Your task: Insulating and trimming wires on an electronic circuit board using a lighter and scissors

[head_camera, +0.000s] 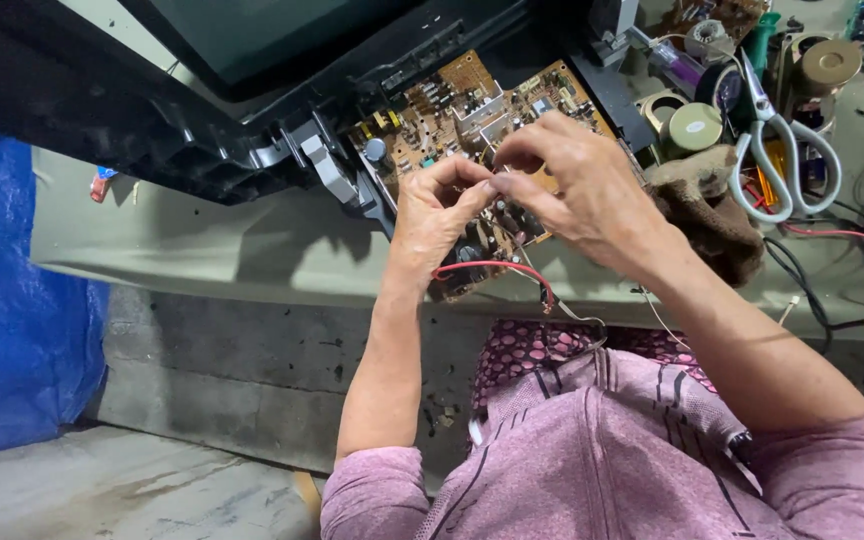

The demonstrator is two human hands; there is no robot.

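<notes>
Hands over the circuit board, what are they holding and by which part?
Both hands, left and right, pinch something small between fingertips above the board; likely a thin wire end, too small to tell.

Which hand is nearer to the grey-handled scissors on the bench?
Right. The right hand is just beside the scissors, to their left; the left hand is farther away, beyond the right hand.

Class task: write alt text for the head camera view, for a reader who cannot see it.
Two bare hands, left hand and right hand, pinch something small, too fine to make out, above a brown circuit board pulled out of a black television. A red wire hangs below; scissors and tape rolls lie to the right.
</notes>
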